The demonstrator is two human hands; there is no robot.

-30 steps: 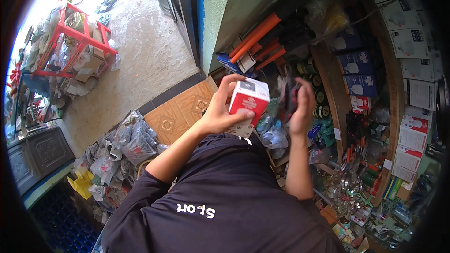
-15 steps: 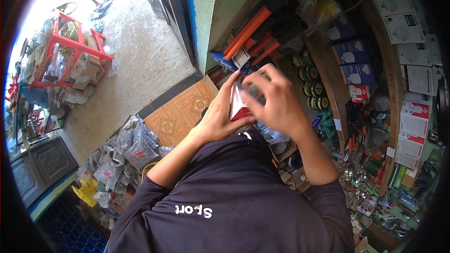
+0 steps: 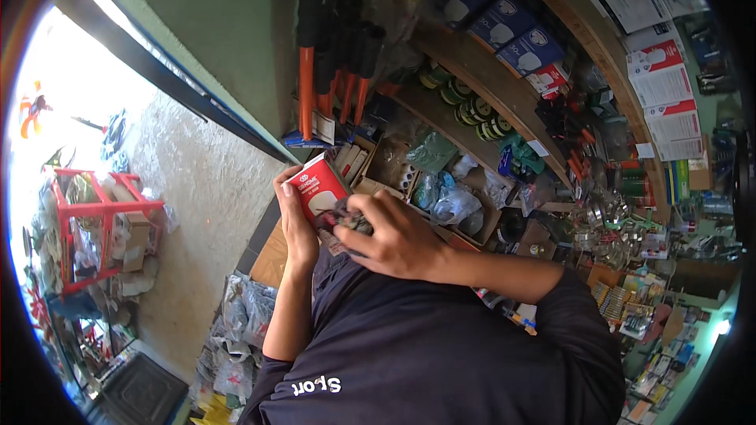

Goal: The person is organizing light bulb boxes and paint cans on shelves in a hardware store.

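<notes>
Just left of centre frame, my left hand (image 3: 298, 230) curls around the red-and-white box (image 3: 316, 183); my right hand (image 3: 400, 242) pinches a dark crumpled cloth (image 3: 354, 217) over its lower face. I judge the box light, stiff, crushable: best held by its edges.

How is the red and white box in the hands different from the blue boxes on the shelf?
Colour: the held box is red and white; the blue boxes are mostly blue with pale pictures.
Place: the held box is in the left hand, with what looks like dark crumpled cloth in the right hand against it; the blue boxes sit on the wooden shelf, untouched.
Both have printing on them.
</notes>
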